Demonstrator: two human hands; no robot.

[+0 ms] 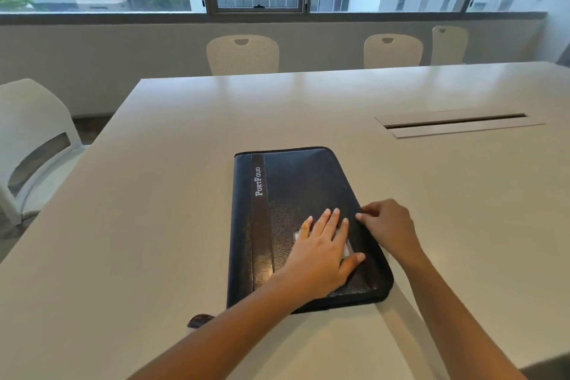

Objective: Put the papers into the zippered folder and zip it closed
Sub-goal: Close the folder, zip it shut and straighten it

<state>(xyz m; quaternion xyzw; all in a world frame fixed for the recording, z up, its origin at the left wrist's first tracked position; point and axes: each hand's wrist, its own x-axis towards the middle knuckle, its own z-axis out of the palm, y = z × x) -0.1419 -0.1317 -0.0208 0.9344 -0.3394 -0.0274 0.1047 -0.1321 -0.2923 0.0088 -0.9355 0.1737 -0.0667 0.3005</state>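
A dark blue zippered folder (296,191) marked "PortFolio" lies folded shut on the white table (154,194). My left hand (320,253) rests flat on the folder's near right part, fingers spread, covering a small clear label. My right hand (388,225) is at the folder's right edge, its fingertips pinched together on the zipper line about halfway along that side; the pull itself is hidden under the fingers. No papers show outside the folder. A small dark tab (200,320) sticks out by the folder's near left corner.
A cable slot (453,124) is set into the table at the far right. White chairs stand along the far side (243,54) and at the left (34,139). Windows run behind them.
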